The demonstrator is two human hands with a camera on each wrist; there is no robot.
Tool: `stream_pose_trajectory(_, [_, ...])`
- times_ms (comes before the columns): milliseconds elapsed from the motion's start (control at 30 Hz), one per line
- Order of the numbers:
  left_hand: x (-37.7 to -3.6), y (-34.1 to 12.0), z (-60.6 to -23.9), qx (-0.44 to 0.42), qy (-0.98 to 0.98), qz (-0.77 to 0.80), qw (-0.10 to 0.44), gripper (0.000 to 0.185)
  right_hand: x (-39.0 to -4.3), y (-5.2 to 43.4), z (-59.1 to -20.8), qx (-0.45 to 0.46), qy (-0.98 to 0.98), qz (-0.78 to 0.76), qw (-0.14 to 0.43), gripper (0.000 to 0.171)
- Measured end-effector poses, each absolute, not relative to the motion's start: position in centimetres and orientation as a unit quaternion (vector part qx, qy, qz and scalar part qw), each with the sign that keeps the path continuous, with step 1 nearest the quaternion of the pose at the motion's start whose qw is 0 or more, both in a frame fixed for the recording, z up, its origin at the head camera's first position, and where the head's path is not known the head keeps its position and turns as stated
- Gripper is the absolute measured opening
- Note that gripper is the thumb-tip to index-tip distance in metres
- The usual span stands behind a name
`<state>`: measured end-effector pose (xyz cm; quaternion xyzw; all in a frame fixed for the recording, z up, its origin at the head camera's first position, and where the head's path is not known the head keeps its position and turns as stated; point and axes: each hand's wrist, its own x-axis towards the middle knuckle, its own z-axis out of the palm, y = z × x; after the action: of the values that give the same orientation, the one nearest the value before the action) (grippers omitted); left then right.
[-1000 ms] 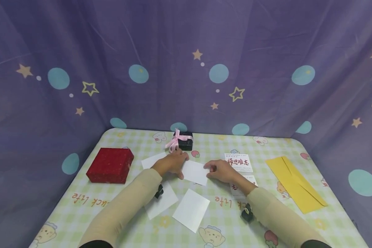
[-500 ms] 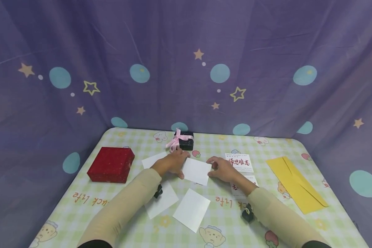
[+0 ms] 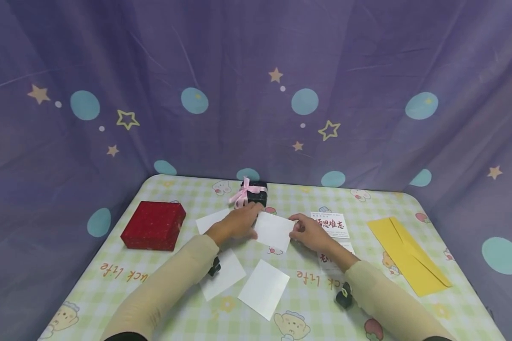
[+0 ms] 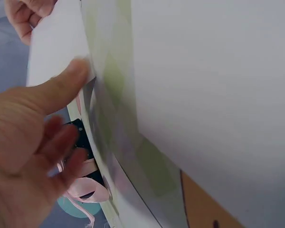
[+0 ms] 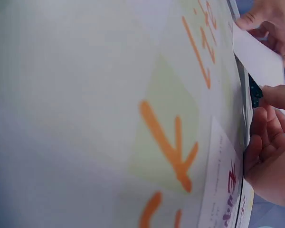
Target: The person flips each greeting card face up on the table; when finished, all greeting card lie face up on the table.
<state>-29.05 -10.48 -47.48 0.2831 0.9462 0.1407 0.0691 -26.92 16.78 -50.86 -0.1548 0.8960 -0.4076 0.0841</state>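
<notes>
Right hand (image 3: 312,234): here at centre right of the frame, thumb and curled fingers pinching the right edge of a white card (image 3: 274,231).
Left hand (image 3: 237,222): over at the card's left edge, thumb near the lower corner, fingers stretched towards the upper one; blurred at the thumb in the left-wrist view, so firm pinch or mere touch, impossible to tell.
White card: bang in the middle of the frame, blank side showing, spanning the gap between both hands; resting on the surface (image 3: 328,322) or just clear of it, hard to call.
Card trouble: could twist or droop at the left on too loose a hold there; could crease from too hard a squeeze at the right edge.
Black box (image 3: 260,196) and pink ribbon (image 3: 240,195): upper centre, close behind the left fingertips; could be nudged or snagged by a careless sweep.
Blank sheets (image 3: 263,290): one at lower centre, two partly hidden along the left arm; could be dragged askew by the left sleeve (image 3: 166,286) or wrist gear.
Printed cards (image 3: 337,227): centre right, partly masked by the right hand and forearm; could be skewed by a low pull-back.
Red box (image 3: 151,227) and yellow envelope (image 3: 409,258): far left and far right, well apart from the action, probably safe barring a wide elbow.
</notes>
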Motion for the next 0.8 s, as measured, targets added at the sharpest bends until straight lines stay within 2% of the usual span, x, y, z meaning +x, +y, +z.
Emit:
stream_pose_trajectory(100, [-29.1,-10.5,-47.3,0.294,0.943,0.159,-0.001,0.052,-27.1,17.0,-50.8,-0.146,0.894,-0.416,0.08,0.014])
stream_pose_trajectory(133, [-29.1,-10.4,-47.3,0.298,0.941,0.158,-0.03,0.045,-27.1,17.1,-50.7,-0.142,0.891,-0.424,0.082,0.011])
stream_pose_trajectory(300, [-29.5,-10.4,-47.1,0.309,0.926,0.165,-0.138,0.017,-27.4,17.6,-49.8,-0.133,0.848,-0.506,0.082,0.025])
stream_pose_trajectory(467, [-29.7,-10.5,-47.1,0.331,0.911,0.205,-0.139,0.02,-27.7,18.2,-49.0,-0.141,0.812,-0.561,0.083,0.042])
stream_pose_trajectory(667, [-29.5,-10.4,-47.5,0.372,0.895,0.211,-0.129,0.029,-27.9,18.9,-49.6,-0.127,0.833,-0.533,0.075,0.035])
stream_pose_trajectory(800, [-29.3,-10.2,-47.6,0.382,0.895,0.195,-0.124,0.036,-28.0,19.0,-49.9,-0.134,0.857,-0.493,0.06,0.046])
